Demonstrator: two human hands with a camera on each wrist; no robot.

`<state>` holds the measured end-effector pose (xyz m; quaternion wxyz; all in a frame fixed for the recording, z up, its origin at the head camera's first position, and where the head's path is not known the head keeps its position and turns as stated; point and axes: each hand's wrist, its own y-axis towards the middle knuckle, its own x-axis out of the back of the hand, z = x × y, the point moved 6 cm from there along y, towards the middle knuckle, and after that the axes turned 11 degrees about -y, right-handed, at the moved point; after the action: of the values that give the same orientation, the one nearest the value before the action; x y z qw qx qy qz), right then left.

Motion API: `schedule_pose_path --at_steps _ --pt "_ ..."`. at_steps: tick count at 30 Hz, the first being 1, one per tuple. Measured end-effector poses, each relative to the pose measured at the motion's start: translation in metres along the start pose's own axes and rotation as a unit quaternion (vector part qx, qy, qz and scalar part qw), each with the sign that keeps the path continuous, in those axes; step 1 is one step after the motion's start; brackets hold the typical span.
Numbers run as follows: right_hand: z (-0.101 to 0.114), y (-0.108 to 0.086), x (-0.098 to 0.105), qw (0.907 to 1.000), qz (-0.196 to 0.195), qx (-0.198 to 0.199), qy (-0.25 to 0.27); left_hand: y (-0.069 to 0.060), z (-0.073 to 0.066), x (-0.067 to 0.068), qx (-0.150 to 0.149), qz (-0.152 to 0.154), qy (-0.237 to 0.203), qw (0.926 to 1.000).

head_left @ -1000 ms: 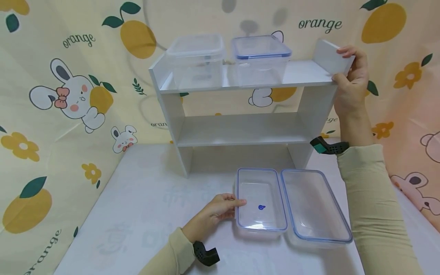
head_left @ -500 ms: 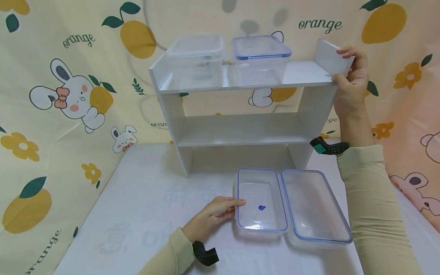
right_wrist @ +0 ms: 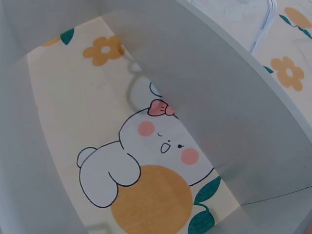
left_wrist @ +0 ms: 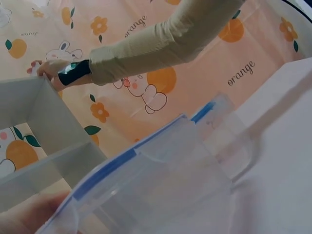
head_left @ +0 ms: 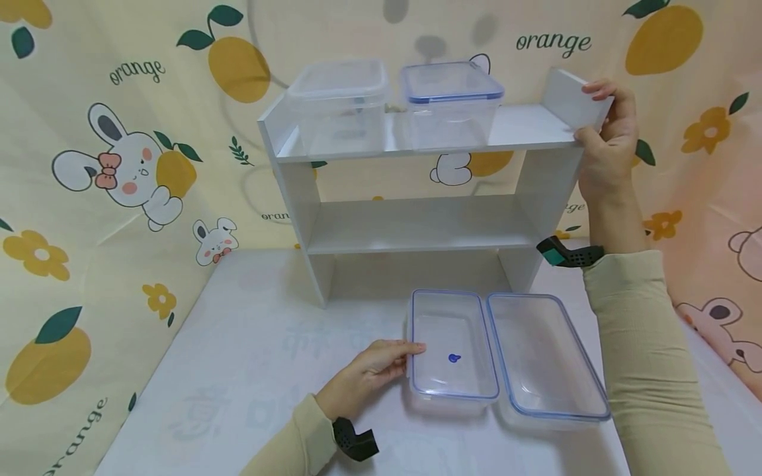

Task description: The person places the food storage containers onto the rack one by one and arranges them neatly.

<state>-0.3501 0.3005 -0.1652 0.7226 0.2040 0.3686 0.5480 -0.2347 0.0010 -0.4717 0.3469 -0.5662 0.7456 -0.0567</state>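
Before the white shelf (head_left: 417,225): blue-marked clear box (head_left: 446,337), edge pinched by left fingers (head_left: 415,348) | shelf's upper right end: gripped by right fingers (head_left: 601,86) | likely best: box level, shelf braced firmly

The clear box (head_left: 449,337) has a blue edge and a little blue spot near its middle. It sits on the desk (head_left: 256,370). The plain white shelf (head_left: 423,221) stands up straight behind it.

Containers (head_left: 550,357): clear, glossy plastic. Shelf unit (head_left: 423,223): smooth board with a soft sheen. Backdrop (head_left: 220,178): creased, cloth-like sheet. Sleeve (head_left: 649,357): matt, finely wrinkled cloth.
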Motion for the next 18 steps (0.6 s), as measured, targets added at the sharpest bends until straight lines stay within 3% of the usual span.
schedule_pose_path --at_steps 7,18 --pt "0.000 0.000 0.000 1.0000 0.002 0.003 -0.001 -0.011 -0.009 0.001 -0.018 0.029 -0.013 0.9993" --pt "-0.001 0.000 0.001 1.0000 -0.001 -0.006 0.006 -0.018 -0.014 -0.003 -0.018 0.034 -0.007 0.9992"
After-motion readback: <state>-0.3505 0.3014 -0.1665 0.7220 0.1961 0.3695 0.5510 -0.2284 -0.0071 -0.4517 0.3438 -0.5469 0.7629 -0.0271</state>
